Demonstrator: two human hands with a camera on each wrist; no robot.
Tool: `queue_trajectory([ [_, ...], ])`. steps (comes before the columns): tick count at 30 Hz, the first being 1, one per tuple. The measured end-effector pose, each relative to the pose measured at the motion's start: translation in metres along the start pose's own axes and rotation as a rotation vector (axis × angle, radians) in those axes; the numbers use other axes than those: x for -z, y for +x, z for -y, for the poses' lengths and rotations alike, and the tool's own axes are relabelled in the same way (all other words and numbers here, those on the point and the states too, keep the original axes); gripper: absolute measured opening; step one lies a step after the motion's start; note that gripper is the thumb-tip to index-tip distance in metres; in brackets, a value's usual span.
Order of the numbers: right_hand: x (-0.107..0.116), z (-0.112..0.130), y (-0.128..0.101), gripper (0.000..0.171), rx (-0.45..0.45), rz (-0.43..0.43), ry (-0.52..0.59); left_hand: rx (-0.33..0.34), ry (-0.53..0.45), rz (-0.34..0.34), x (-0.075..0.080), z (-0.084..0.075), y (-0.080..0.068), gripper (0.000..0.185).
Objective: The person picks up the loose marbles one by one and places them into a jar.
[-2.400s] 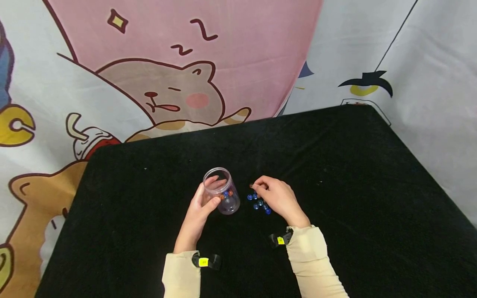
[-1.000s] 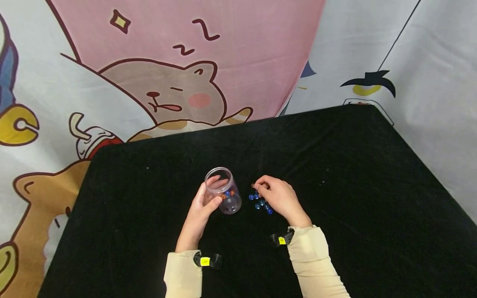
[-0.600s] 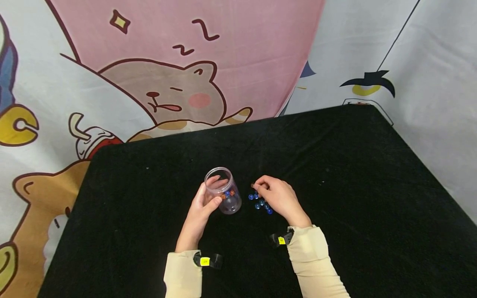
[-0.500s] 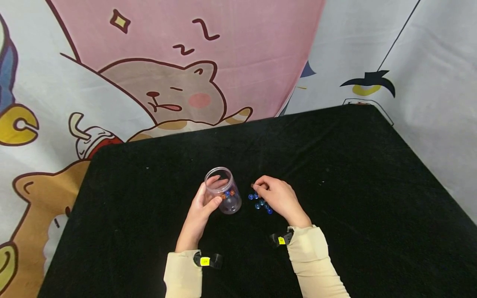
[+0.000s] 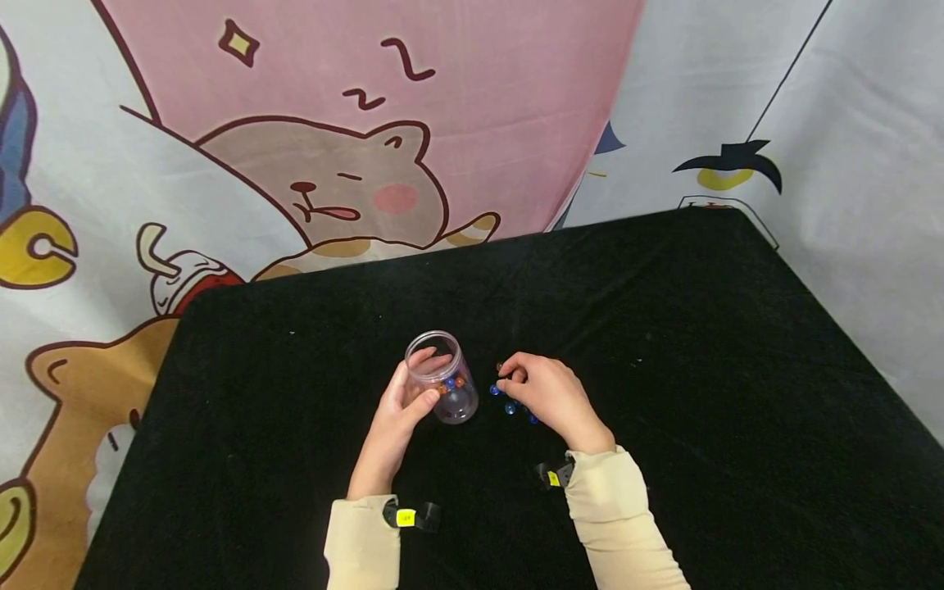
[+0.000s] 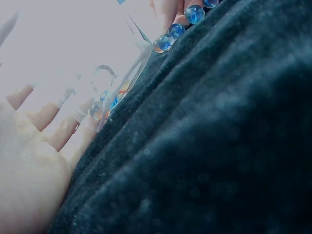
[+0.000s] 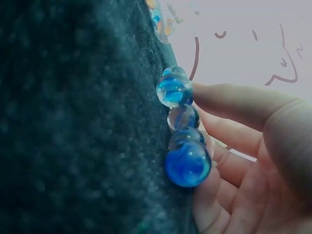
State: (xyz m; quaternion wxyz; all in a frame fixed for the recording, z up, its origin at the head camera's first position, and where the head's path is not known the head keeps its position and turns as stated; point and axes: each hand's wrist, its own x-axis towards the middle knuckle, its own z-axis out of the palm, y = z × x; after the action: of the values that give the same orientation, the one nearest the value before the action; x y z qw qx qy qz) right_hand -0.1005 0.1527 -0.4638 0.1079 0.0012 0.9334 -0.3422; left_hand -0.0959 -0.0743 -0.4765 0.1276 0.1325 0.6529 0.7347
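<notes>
Shifted slightly toward the near side since the frames just before, the right hand (image 5: 556, 397) covers more of the loose blue marbles (image 5: 510, 407), and its thumb (image 7: 209, 95) has dropped away from the forefinger; the left hand (image 5: 394, 418) and the clear jar (image 5: 459, 369) stay where they were. Wrapped round the jar's left side, thumb in front and fingers behind, the left hand grips it on the black cloth (image 5: 664, 369), probably to keep so light a vessel steady with its mouth up. Inside, orange and blue marbles (image 5: 451, 383) sit low in it. Just right of the jar lie the loose ones, close together on a soft pile that likely checks their rolling. Curled low over them, the right hand comes in from the side, a reach that suits small round glass; its thumb and forefinger are parted at the tips, and an amber marble (image 5: 499, 367) shows by the forefinger. Whether anything is pinched I cannot tell, since the hand hides part of the cluster. Glare washes out the jar in the left wrist view, where the top edge crops the right hand. How far the jar leans, if at all, is unclear.
</notes>
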Motion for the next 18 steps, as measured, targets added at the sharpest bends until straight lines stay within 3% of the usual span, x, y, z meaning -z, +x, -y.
queue_trajectory([
  [6, 0.0022, 0.0065, -0.0021, 0.016, -0.014, 0.031, -0.031, -0.002, 0.005, -0.005, 0.0000, -0.0007, -0.0001, 0.050],
  [18, 0.0011, 0.0079, -0.0041, 0.015, 0.035, 0.007, -0.102, -0.029, 0.000, -0.003, -0.0006, 0.0002, -0.0006, 0.049],
])
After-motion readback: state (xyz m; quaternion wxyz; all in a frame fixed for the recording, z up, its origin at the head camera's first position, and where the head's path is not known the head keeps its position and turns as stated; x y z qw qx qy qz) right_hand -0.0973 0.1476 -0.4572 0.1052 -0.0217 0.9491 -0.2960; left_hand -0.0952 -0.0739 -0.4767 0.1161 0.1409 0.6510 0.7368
